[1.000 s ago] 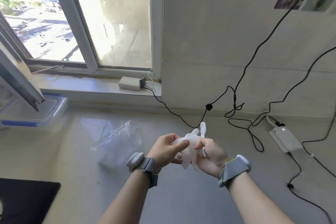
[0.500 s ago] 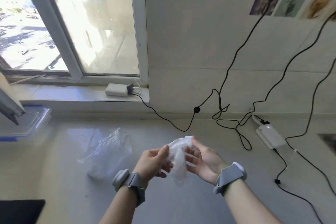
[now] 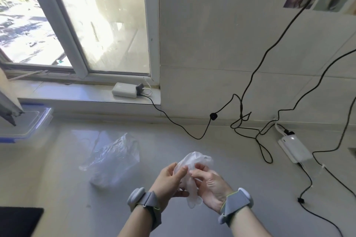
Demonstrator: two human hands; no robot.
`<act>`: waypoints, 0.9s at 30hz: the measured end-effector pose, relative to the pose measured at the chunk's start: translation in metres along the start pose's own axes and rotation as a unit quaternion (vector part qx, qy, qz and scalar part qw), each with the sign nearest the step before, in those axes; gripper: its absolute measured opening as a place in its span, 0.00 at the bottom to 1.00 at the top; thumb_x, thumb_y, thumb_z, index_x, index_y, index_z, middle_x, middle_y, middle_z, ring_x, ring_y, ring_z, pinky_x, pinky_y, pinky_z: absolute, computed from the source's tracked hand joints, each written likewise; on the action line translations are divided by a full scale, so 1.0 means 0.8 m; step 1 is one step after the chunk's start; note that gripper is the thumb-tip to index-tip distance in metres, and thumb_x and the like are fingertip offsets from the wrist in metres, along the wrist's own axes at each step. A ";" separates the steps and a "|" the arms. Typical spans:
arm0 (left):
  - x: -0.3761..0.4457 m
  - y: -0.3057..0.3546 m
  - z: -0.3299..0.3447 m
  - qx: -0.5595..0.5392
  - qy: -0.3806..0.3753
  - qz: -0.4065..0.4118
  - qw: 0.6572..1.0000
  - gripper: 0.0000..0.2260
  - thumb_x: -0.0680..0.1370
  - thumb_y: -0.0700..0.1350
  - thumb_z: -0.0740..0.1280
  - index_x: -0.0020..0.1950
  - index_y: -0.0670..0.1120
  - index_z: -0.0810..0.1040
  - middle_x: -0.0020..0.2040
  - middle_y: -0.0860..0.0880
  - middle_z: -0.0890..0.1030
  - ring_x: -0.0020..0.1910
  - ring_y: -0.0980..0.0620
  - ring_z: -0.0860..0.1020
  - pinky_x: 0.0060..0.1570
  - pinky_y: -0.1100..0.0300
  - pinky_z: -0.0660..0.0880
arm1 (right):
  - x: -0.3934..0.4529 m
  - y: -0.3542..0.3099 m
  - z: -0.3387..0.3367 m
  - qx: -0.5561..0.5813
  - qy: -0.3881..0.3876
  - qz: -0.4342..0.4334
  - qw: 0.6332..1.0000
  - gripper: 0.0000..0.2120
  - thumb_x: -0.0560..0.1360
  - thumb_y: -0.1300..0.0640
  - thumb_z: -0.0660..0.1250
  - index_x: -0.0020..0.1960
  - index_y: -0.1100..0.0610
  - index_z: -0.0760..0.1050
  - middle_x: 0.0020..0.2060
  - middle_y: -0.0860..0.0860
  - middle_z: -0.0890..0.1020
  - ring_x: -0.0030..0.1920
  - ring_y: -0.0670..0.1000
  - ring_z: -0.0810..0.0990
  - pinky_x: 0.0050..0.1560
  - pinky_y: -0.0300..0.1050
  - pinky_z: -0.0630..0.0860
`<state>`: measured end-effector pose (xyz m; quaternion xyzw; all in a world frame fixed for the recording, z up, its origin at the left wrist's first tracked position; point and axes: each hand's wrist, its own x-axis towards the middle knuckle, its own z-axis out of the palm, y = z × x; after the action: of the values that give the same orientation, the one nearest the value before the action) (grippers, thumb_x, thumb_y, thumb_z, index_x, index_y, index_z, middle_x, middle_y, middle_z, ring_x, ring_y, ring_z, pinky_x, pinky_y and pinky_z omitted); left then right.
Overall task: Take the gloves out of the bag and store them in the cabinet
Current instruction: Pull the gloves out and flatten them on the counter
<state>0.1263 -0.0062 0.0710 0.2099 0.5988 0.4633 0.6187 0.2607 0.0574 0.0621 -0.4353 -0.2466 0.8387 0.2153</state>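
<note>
Translucent white gloves (image 3: 192, 183) hang crumpled between both hands above the pale counter (image 3: 240, 188). My left hand (image 3: 169, 183) pinches them from the left, and my right hand (image 3: 210, 186) grips them from the right, fingertips almost touching. Glove fingers dangle below the palms. The clear plastic bag (image 3: 113, 159) lies crumpled on the counter, to the left of my left hand. No cabinet is in view.
A white charger (image 3: 125, 90) rests on the windowsill. Black cables (image 3: 248, 131) loop across the counter's back right, beside a white power adapter (image 3: 292, 148). A clear box with a blue rim (image 3: 28, 123) sits at far left; a black mat (image 3: 19, 221) occupies the bottom-left corner.
The gloves were bunched with fingers pointing up, then stretched out; now they hang with fingers down between closer hands. The view has shifted slightly.
</note>
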 end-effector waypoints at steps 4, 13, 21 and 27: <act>0.016 -0.006 -0.011 -0.056 0.065 -0.015 0.996 0.15 0.83 0.50 0.59 0.55 0.40 0.78 0.39 0.41 0.79 0.32 0.47 0.79 0.37 0.50 0.81 | 0.018 0.001 -0.005 0.003 -0.019 0.031 0.999 0.22 0.69 0.77 0.64 0.59 0.62 0.70 0.46 0.64 0.79 0.43 0.61 0.79 0.44 0.53 0.76; 0.044 -0.043 -0.120 0.112 0.293 -0.068 0.947 0.14 0.83 0.47 0.57 0.55 0.39 0.78 0.42 0.41 0.80 0.35 0.44 0.76 0.36 0.53 0.76 | 0.041 -0.016 -0.041 0.057 0.029 0.078 0.995 0.18 0.71 0.77 0.51 0.50 0.61 0.72 0.31 0.55 0.74 0.30 0.53 0.70 0.30 0.44 0.72; 0.042 -0.048 -0.073 0.393 0.338 -0.027 0.855 0.25 0.75 0.55 0.69 0.66 0.41 0.75 0.66 0.40 0.78 0.66 0.40 0.74 0.66 0.53 0.67 | 0.037 -0.035 -0.059 0.122 0.044 0.043 0.991 0.15 0.75 0.73 0.54 0.46 0.57 0.74 0.33 0.54 0.77 0.31 0.52 0.76 0.35 0.45 0.75; 0.039 -0.019 0.039 -0.024 -0.051 -0.070 0.996 0.24 0.74 0.64 0.68 0.57 0.46 0.84 0.56 0.45 0.85 0.55 0.45 0.83 0.53 0.47 0.81 | 0.033 -0.042 -0.056 0.159 0.020 -0.003 0.987 0.15 0.74 0.73 0.58 0.46 0.55 0.76 0.36 0.52 0.80 0.35 0.52 0.80 0.39 0.46 0.76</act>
<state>0.1555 0.0213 0.0473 0.1755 0.5686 0.4219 0.6840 0.2894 0.1088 0.0434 -0.4113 -0.1072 0.8577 0.2893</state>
